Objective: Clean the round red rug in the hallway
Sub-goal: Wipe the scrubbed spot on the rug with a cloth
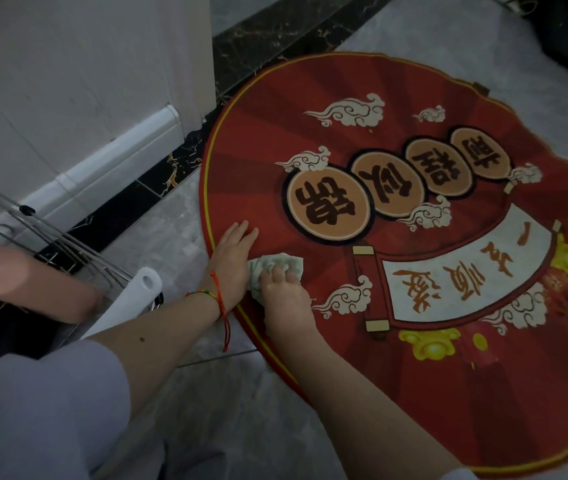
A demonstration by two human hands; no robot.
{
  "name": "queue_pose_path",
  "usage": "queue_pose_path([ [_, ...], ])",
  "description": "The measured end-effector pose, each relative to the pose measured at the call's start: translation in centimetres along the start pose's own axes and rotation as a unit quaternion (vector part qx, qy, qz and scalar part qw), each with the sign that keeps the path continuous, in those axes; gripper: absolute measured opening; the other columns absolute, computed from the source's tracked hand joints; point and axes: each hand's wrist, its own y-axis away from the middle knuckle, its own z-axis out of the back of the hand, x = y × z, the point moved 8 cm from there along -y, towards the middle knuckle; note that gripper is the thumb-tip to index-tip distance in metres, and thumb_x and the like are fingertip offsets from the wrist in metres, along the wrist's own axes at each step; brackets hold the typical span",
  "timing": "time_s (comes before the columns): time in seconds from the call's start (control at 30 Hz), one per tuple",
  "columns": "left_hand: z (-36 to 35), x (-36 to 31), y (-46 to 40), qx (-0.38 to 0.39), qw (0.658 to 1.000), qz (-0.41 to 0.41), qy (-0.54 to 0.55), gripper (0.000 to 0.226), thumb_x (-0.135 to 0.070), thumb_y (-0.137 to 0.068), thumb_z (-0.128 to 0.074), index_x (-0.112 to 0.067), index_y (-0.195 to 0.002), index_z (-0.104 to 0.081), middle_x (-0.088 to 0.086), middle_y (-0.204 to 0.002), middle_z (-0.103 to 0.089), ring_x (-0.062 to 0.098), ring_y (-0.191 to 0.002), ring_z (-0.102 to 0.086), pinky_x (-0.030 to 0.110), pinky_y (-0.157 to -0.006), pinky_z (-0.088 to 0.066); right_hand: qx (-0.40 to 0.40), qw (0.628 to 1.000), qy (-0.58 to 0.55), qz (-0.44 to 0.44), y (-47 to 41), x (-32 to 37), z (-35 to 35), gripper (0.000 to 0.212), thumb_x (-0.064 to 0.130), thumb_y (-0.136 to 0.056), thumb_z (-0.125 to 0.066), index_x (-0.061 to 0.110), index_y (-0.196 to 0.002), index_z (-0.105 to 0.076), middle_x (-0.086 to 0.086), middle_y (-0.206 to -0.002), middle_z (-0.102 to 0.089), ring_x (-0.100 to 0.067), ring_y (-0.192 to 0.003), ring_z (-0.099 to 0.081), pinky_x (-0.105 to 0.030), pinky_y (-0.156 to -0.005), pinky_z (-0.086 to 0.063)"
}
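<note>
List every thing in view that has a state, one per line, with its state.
round red rug: lying flat on the floor, near edge under the hands.
cloth: crumpled, pressed onto the rug.
right hand: fingers curled on the cloth.
left hand: fingers straight, flat on the rug beside the cloth.
paper roll: leaning against the wire rack.
wire rack: standing by the wall.

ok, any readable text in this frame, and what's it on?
"都": on the nearest tan disc of the red rug, upside down to the camera.
Other three discs: one Chinese character each, inverted, not surely readable.
"一": first character on the white scroll printed on the rug; the three orange characters after it are too stylised to read.
No other text visible.
</note>
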Motion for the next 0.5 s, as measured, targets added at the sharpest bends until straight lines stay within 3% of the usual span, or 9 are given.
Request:
queue_pose_path([
  [0.27,-0.1,0.0,0.1,0.026,1.0,-0.011,-0.015,0.047,0.0,-0.098,-0.038,-0.003,-0.145,-0.031,0.016,-0.155,-0.021,0.029,-0.145,-0.012,0.031,-0.117,-0.009,-0.001,0.999,-0.029,-0.018,0.2,0.0,0.6,0.053,0.002,-0.091,-0.052,0.005,-0.141,-0.036,-0.016,-0.145,-0.033,-0.032,-0.131,-0.037,-0.037,-0.096,-0.043],
  [0.5,-0.1,0.1,0.0,-0.017,1.0,0.0,-0.002,0.051,0.01,-0.093,-0.035,-0.003,-0.142,-0.038,0.016,-0.153,-0.028,0.029,-0.144,-0.017,0.032,-0.117,-0.013,-0.049,0.999,0.01,0.012,0.8,1.0,-0.4,0.047,0.001,-0.095,-0.024,-0.001,-0.141,-0.034,-0.023,-0.147,-0.031,-0.036,-0.132,-0.037,-0.04,-0.103,-0.037],
])
